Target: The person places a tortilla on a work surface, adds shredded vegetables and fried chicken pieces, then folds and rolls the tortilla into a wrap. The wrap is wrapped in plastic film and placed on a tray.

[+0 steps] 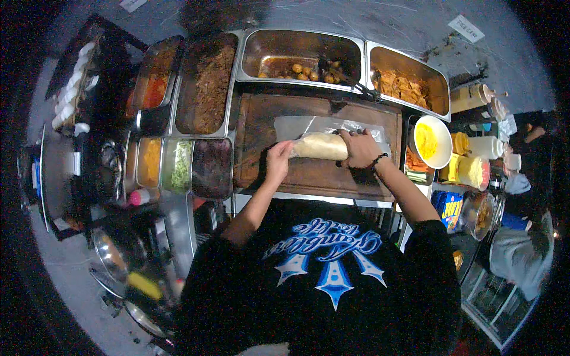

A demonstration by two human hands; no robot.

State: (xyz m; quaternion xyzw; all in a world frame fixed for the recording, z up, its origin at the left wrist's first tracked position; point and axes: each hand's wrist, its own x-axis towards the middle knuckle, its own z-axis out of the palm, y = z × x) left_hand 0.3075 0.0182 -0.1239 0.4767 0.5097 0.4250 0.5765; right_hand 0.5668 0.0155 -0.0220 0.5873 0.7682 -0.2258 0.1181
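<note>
A rolled flatbread wrap [320, 147], pale and plump, lies crosswise over a thin translucent sheet [291, 126] on the brown cutting board [255, 110]. At its left end, my left hand [278, 162] has its fingers and thumb closed on the tip. My right hand [363, 149], with a dark beaded bracelet on the wrist, is curled over the wrap's right end and hides it. What fills the wrap does not show.
Behind the board stand metal pans of small round brown pieces [300, 71] and orange-brown chunks [407, 89]. Left are a pan of minced filling [208, 89] and shredded green vegetable [177, 166]. Right stands a white bowl [442, 145] with yellow shreds, near squeeze bottles [487, 146].
</note>
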